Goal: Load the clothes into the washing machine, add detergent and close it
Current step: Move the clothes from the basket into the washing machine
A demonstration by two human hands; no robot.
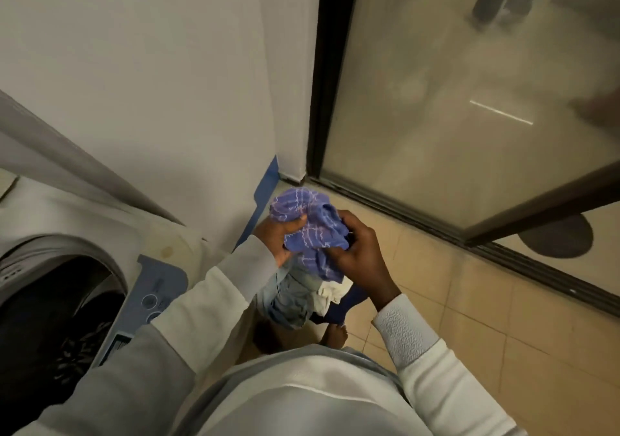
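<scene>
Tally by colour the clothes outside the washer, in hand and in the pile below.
Purple cloth, gripped by left hand and right hand: 1
Light blue denim: 1
White garment: 1
Dark navy piece, partly hidden: 1
Total: 4

The washing machine (110, 221) is standing at the lower left with its drum mouth (60, 301) gaping and its lid (84, 174) leaning up against the wall (167, 66), so the way in from above is lying open. Dark patterned fabric (70, 348) is sitting low inside. Between that opening and the left hand (278, 237) and right hand (359, 251), both gripping a blue cloth (308, 227), only the low control panel (157, 291) is sitting, the left sleeve (214, 298) stretching over it. The wall is crowding close behind; the glass door (469, 100) is hemming in the right. Open tiled floor (469, 318) is running right of the clothes pile (298, 298).
</scene>
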